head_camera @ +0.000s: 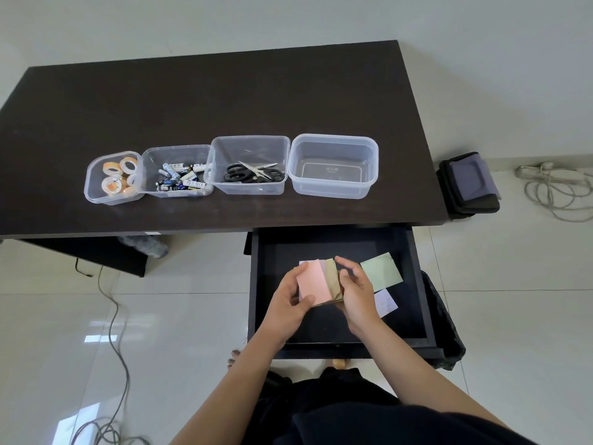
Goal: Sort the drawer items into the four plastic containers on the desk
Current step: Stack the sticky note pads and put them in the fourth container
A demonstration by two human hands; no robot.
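Over the open black drawer (417, 284), my left hand (288, 303) and my right hand (356, 290) both hold a stack of note pads (313, 282), pink on top with tan ones behind. A green pad (383, 271) and a pale lilac pad (386, 303) lie on the drawer floor to the right. Four clear containers stand in a row on the dark desk (224, 91): one with tape rolls (113, 178), one with batteries (176, 171), one with scissors (250, 165), and an empty one (333, 165) at the right.
A black bag (470, 184) sits on the floor beside the desk's right end, with coiled white cable (552, 191) further right. A grey cable (112, 332) runs across the tiled floor at left. A dark bag (449, 332) leans by the drawer's right side.
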